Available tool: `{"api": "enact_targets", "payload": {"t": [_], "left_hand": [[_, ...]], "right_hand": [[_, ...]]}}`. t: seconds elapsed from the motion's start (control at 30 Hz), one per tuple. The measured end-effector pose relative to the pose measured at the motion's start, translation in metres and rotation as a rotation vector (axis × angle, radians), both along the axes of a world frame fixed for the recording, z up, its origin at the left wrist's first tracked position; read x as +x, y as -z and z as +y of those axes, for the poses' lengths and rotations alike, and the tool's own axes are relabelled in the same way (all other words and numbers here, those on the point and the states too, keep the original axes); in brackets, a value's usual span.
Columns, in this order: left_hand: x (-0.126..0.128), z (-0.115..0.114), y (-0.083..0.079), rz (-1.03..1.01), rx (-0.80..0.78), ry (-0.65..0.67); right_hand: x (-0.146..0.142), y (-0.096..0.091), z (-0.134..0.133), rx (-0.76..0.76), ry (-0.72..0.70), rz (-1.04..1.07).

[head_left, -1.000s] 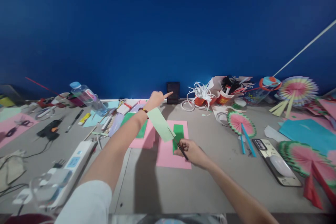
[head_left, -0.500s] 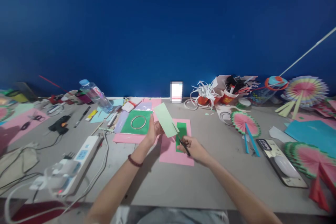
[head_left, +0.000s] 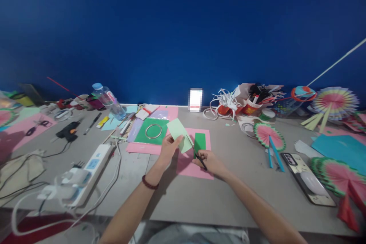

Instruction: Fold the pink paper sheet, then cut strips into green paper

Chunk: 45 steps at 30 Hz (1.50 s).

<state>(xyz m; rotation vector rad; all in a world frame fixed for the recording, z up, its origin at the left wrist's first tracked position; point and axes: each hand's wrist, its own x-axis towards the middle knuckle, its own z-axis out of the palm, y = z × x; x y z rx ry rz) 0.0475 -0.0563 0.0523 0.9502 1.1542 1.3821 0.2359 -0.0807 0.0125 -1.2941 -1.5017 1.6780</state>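
Note:
A light green sheet of paper (head_left: 177, 131) is pinched at its lower left edge by my left hand (head_left: 170, 149), thumb on top. My right hand (head_left: 209, 161) grips a pair of scissors (head_left: 197, 155) by the handles, and the blades meet the right edge of the light green paper. Below both hands lies a pink sheet (head_left: 188, 168) with a dark green paper strip (head_left: 200, 142) on it. Left of my left hand, a metal ring (head_left: 153, 131) rests on a green packet (head_left: 140, 135).
A power strip (head_left: 93, 171) with cables and a glue gun (head_left: 68, 132) lie left. A water bottle (head_left: 110, 101) leans at the back. On the right are a phone (head_left: 297, 175) carrying a white mouse (head_left: 312, 183), a watermelon paper fan (head_left: 269, 136) and cups of supplies (head_left: 251, 107).
My left hand has shifted its hold, its thumb now over the light green paper. The paper has tipped slightly lower against the scissors. The whole view has shifted a little.

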Motion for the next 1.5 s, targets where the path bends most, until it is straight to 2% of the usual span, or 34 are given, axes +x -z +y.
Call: {"api": "enact_targets", "payload": {"t": [0.47,0.83,1.13,1.5], "left_hand": [[-0.006,-0.001,0.002,0.049,-0.002,0.000],[-0.007,0.002,0.007,0.072,-0.001,-0.014],[-0.008,0.002,0.011,0.094,0.003,-0.003],[-0.008,0.003,0.011,0.083,0.003,0.000]], "right_hand": [[-0.002,0.012,-0.001,-0.007,-0.014,-0.066],[-0.003,-0.002,-0.004,-0.031,-0.009,-0.084],[-0.001,0.015,-0.001,0.003,-0.005,-0.073],[0.000,0.013,-0.001,-0.009,0.000,-0.097]]}}
